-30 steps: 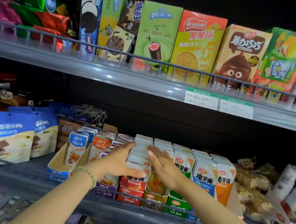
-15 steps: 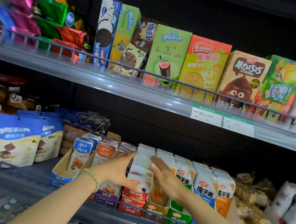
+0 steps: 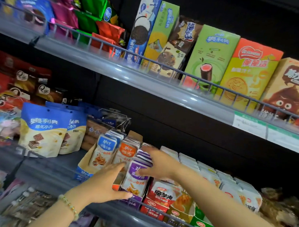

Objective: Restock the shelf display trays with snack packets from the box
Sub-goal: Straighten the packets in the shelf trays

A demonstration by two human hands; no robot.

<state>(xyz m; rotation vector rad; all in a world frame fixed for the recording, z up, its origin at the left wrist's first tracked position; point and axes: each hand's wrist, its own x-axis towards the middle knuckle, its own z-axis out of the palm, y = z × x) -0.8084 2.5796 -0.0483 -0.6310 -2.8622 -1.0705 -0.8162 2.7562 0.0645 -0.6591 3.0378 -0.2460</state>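
Cardboard display trays [image 3: 83, 167] stand side by side on the lower shelf, filled with rows of small snack packets. My left hand [image 3: 104, 184] lies flat against the front left side of the purple packets [image 3: 137, 181], fingers spread. My right hand [image 3: 157, 164] rests on top of the same purple row, fingers spread. Blue packets [image 3: 104, 149] and orange packets [image 3: 127, 151] fill the rows to the left. Red packets [image 3: 162, 194] and several more rows of white-topped packets [image 3: 209, 176] stand to the right. The supply box is out of view.
A wire rail [image 3: 156, 213] runs along the lower shelf's front edge. Blue-and-cream wafer bags [image 3: 43, 132] stand left of the trays. The upper shelf [image 3: 130, 76] carries upright biscuit boxes [image 3: 212, 57] close overhead. Loose brown wrapped snacks [image 3: 280, 205] lie at far right.
Both hands have shifted left, from the red and orange rows in the middle trays to the purple row. The view has swung left and up.
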